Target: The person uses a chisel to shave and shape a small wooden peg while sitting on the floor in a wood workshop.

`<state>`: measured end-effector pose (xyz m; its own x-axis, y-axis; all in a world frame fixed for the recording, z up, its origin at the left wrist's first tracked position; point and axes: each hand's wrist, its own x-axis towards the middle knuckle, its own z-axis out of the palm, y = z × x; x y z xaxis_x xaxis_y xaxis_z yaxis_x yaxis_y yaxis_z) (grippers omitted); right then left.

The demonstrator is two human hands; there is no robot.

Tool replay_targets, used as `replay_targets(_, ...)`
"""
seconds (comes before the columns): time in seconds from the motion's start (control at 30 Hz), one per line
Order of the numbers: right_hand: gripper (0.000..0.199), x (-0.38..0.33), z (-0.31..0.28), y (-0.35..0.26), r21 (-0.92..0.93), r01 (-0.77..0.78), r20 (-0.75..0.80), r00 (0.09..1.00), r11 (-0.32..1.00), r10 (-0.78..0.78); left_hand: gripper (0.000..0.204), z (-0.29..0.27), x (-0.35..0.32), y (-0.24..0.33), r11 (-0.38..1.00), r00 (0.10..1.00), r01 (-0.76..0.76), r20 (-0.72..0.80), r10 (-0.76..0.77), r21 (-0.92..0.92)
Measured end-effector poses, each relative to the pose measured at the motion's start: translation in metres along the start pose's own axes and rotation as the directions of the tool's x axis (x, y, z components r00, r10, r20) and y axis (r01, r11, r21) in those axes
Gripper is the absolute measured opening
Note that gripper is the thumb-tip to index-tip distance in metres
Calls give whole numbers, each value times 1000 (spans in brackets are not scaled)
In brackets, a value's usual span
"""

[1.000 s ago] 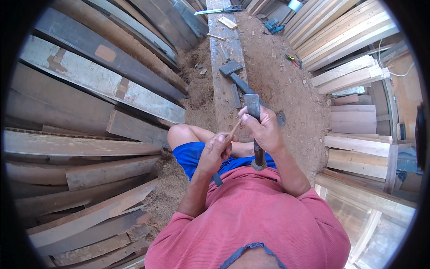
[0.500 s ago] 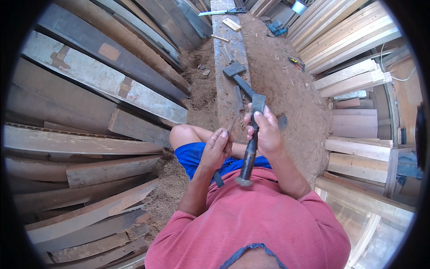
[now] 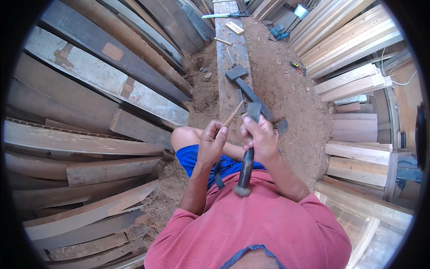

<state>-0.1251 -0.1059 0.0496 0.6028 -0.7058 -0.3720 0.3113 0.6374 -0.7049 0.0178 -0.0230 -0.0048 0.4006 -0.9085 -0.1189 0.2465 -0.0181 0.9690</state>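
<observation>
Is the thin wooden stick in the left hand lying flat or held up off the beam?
Held up: the left hand pinches the stick at its lower end, tilted, above the beam.

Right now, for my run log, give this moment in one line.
left hand: holds thin wooden stick | right hand: grips chisel | plank: ahead, mallet on it

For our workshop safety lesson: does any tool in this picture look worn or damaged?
Yes. The dark wooden-handled chisel in the right hand has a frayed, mushroomed butt end near the red shirt. The left hand pinches a thin pale wooden stick, which looks intact.
</observation>
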Motion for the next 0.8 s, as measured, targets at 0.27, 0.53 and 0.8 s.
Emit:
replay_targets(0.27,19,22,-26,-8,-508,245,66,967,825,-247,22,10,-15,-1,994,967,101,240,-91,-31)
replay_targets(0.53,21,4,2,3,44,42,-76,996,998,-39,33,8,-1,-13,935,964,262,118,-240,-239)
replay_targets(0.8,19,-25,23,30,108,-260,196,952,960,236,30,-4,-2,5,994,991,91,89,-96,61)
